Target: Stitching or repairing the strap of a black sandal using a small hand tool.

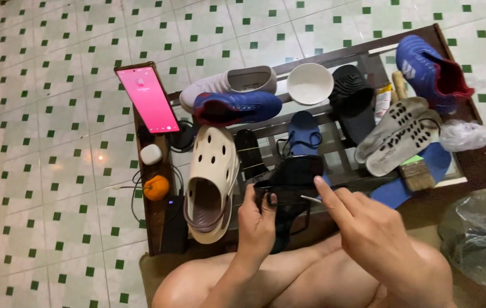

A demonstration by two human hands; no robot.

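My left hand point(256, 223) grips a black sandal point(293, 181) by its strap, holding it over my bare knees. My right hand point(368, 231) is closed on a thin metal needle point(311, 199), its tip pointing at the sandal's strap, with the index finger stretched along it. Both hands are just in front of the low glass-topped table point(482, 162).
On the table lie a cream clog point(211, 174), a blue and red shoe point(237, 107), a white shoe point(229, 84), a white bowl point(310, 83), black slippers point(352, 100), grey insoles point(400, 134), a blue boot point(431, 71), a brush point(417, 174), a propped phone point(148, 98) and an orange point(156, 187). A plastic bag point(482, 234) sits at right.
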